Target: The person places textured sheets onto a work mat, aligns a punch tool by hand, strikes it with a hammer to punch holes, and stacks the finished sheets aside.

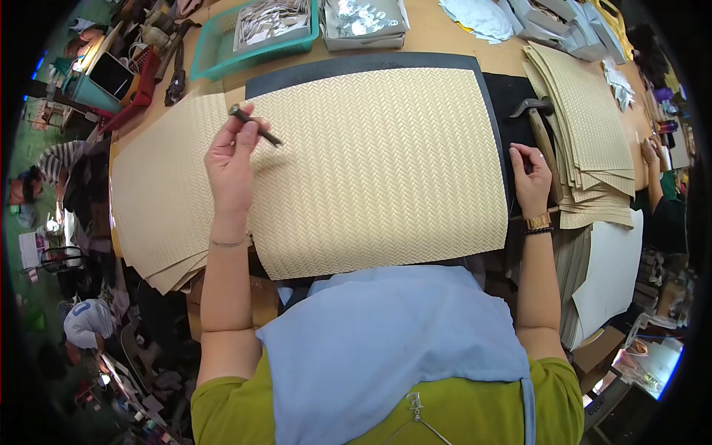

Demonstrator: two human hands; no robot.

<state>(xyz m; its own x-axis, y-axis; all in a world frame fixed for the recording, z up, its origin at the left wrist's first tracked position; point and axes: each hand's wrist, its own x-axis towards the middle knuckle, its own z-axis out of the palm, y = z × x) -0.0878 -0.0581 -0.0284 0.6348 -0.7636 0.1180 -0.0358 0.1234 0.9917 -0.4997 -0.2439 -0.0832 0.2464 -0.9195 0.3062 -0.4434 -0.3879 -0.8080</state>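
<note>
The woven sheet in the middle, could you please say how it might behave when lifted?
The woven sheet would probably flex yet keep some shape, as similar sheets in the right-hand stack curve and fan at their edges. It is likely light for its size, since its edge looks thin.

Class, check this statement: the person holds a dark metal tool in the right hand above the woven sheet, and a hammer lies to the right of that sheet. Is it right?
Not quite: the head view shows the dark metal tool in the left hand, above the woven sheet. The hammer does lie to its right.
</note>
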